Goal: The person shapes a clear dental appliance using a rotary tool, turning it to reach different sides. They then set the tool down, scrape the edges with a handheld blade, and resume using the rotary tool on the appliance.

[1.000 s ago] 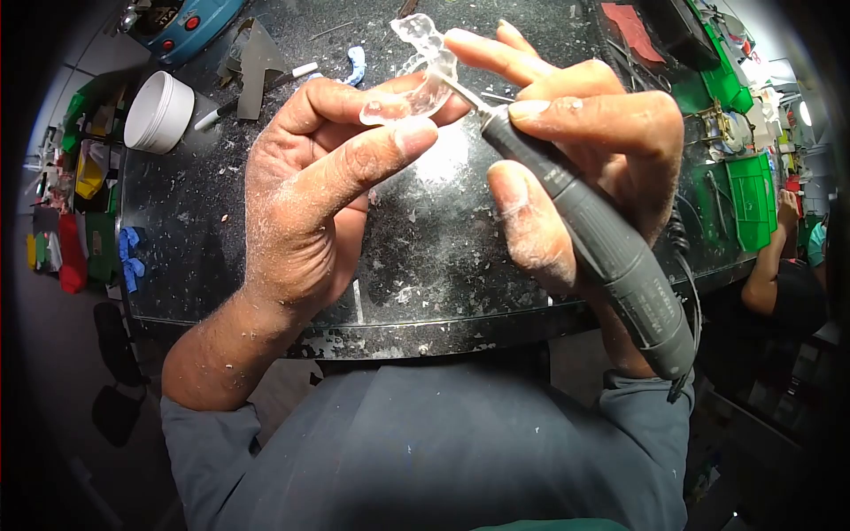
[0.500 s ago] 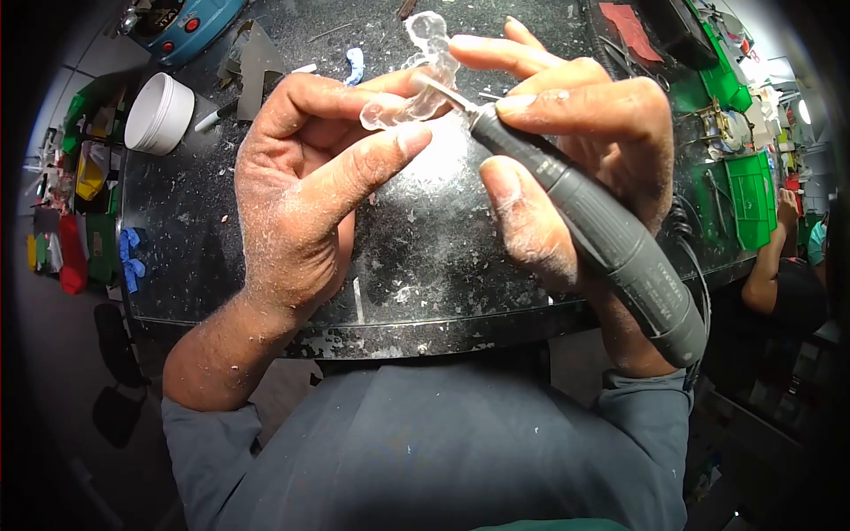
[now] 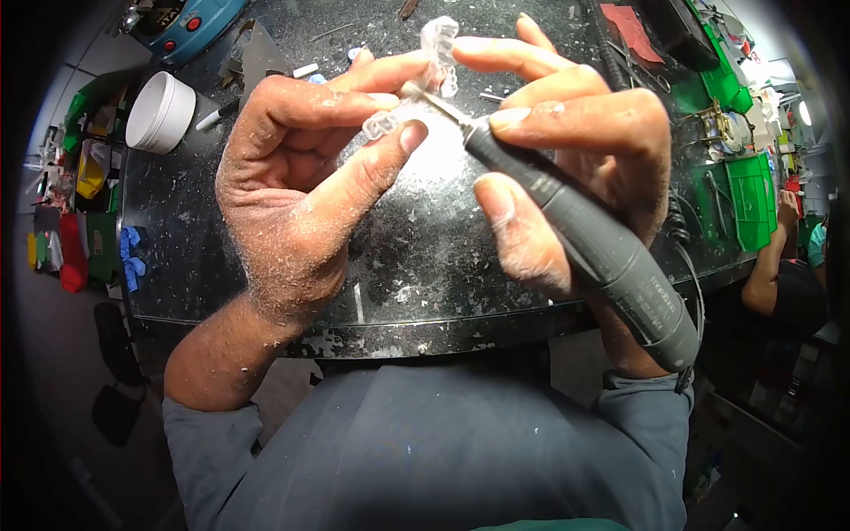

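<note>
My left hand point(image 3: 305, 190), dusted with white powder, pinches a clear plastic dental tray point(image 3: 423, 75) between thumb and fingers above the black worktop point(image 3: 416, 239). In my right hand point(image 3: 575, 150) I grip a grey rotary handpiece point(image 3: 589, 239) like a pen. Its thin metal bit point(image 3: 434, 99) touches the tray's lower edge. A dark cable runs from the handpiece's rear end past my right wrist. Both hands hover over the middle of the worktop.
White shavings litter the worktop. A white round tub point(image 3: 159, 111) and a marker pen point(image 3: 217, 113) lie at the back left, beside a blue device point(image 3: 181, 22). Green trays with tools point(image 3: 748, 190) stand at the right, where another person's arm point(image 3: 770, 261) rests.
My left hand has turned the clear tray more upright and lifted it slightly. The handpiece bit has shifted left along the tray's edge with it.
</note>
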